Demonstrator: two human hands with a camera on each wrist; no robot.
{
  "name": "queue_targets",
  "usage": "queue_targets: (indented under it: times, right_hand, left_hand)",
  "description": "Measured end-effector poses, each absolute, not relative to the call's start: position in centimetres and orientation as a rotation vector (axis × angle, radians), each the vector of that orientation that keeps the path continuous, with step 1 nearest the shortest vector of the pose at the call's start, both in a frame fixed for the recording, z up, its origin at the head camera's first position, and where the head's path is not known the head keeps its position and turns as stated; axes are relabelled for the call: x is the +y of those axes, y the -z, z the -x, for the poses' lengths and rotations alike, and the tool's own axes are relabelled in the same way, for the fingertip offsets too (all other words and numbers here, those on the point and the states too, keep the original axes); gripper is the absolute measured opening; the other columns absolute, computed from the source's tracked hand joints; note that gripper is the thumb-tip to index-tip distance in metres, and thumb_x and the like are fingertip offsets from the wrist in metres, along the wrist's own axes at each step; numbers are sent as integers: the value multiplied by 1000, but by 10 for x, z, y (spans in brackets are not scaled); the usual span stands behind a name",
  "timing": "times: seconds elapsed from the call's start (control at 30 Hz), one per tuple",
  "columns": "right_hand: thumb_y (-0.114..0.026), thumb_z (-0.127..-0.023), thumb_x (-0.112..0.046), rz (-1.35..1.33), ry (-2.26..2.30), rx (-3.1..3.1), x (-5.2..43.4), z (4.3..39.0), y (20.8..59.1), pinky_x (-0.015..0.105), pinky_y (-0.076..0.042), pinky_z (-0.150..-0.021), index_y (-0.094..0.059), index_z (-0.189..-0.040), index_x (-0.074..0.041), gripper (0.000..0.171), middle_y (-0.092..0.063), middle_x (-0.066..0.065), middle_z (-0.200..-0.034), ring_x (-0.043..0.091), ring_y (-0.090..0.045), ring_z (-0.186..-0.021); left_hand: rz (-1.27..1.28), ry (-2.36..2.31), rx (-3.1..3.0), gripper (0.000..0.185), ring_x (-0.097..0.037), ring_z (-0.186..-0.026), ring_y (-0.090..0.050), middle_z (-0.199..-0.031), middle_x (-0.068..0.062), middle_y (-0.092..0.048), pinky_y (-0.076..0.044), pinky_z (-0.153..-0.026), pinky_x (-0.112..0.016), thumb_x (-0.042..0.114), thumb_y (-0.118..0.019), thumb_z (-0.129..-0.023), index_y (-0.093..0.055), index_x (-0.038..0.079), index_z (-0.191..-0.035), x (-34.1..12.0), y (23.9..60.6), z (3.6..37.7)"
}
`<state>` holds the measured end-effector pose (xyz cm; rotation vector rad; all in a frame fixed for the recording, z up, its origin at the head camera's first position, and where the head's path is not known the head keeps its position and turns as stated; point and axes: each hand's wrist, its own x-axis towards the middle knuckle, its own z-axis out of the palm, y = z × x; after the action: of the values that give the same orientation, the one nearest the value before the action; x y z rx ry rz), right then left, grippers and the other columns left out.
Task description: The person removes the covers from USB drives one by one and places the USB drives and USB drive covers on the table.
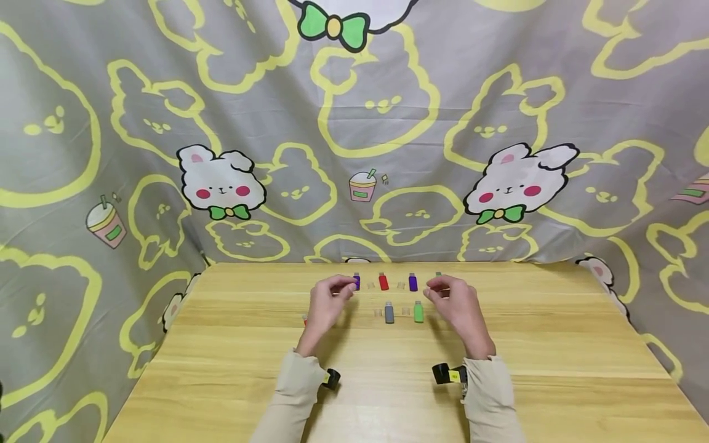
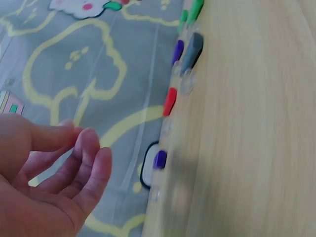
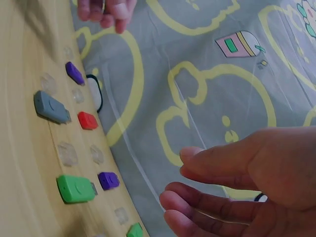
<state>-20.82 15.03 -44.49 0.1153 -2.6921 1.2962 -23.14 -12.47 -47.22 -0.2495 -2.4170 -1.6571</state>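
Observation:
USB flash drives lie in two rows on the wooden table. In the head view, the back row shows a purple drive (image 1: 357, 283), a red drive (image 1: 383, 282), another purple drive (image 1: 412, 283) and a green one partly hidden behind the right hand. A grey drive (image 1: 389, 313) and a green drive (image 1: 418, 312) form the front row. My left hand (image 1: 330, 301) hovers by the left purple drive, thumb and fingertips close together, nothing visible between them. My right hand (image 1: 455, 305) is over the right end of the rows. Its thumb (image 3: 197, 160) stands apart from its loosely bent fingers.
Small clear caps (image 1: 406, 311) lie beside the drives. Part of a red item (image 1: 304, 320) shows behind the left wrist. A grey patterned curtain (image 1: 382, 215) hangs along the table's back edge and sides. Each wrist wears a small black camera (image 1: 441, 373).

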Motion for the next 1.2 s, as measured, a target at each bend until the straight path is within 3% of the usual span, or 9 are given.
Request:
queue_targets:
  times: [0.17, 0.3, 0.4, 0.63, 0.83, 1.03, 1.2]
  right_hand:
    - [-74, -93, -4, -172, -1269, -2680, 136, 210, 447, 46, -60, -84, -72, -110, 5, 19, -73, 15, -97, 34, -71, -93]
    - [-74, -93, -4, -199, -1287, -2682, 118, 209, 450, 45, -60, -84, -71, -114, 3, 22, -73, 18, -104, 33, -71, -94]
    - [-75, -93, -5, -249, -1313, -2700, 98, 208, 453, 42, -60, -82, -70, -118, 2, 27, -71, 19, -107, 31, -71, -93]
    - [-75, -92, -3, -392, -1338, -2741, 55, 203, 465, 38, -60, -79, -67, -123, 2, 33, -68, 20, -112, 26, -68, -92]
    - [-75, -93, -9, -538, -1273, -2786, 15, 205, 467, 41, -58, -85, -65, -127, -1, 36, -67, 19, -116, 31, -65, -102]
    - [-78, -93, -17, -615, -1128, -2863, -26, 207, 470, 40, -58, -85, -67, -125, -3, 36, -66, 15, -117, 29, -65, -101]
    - [-79, -91, -18, -659, -1030, -2900, -53, 211, 479, 38, -57, -84, -70, -117, -1, 32, -67, 14, -109, 28, -65, -96]
  left_hand:
    - [143, 1813, -2226, 16, -38, -88, -71, -98, -26, -73, -61, -76, -29, 0, -63, -101, -73, -8, -110, -145, 470, 235]
    - [47, 1976, -2085, 22, -32, -92, -72, -105, -29, -71, -61, -85, -40, 1, -56, -105, -68, -12, -117, -164, 465, 237]
    - [-41, 2001, -2017, 24, -23, -89, -72, -106, -30, -71, -61, -85, -40, 3, -55, -106, -66, -15, -118, -179, 463, 238]
    - [-106, 1941, -2088, 29, -17, -89, -72, -110, -30, -70, -60, -86, -36, 8, -54, -107, -65, -13, -123, -208, 468, 240]
    - [-184, 1821, -2167, 28, -26, -95, -70, -111, -28, -70, -58, -86, -27, 10, -55, -107, -67, -11, -121, -227, 474, 238]
    - [-226, 1686, -2256, 28, -27, -98, -68, -114, -25, -71, -50, -81, -14, 14, -55, -108, -69, -5, -121, -235, 478, 239]
    - [-266, 1640, -2293, 27, -33, -102, -68, -115, -24, -71, -48, -77, -12, 14, -55, -108, -70, -4, -123, -237, 479, 239]
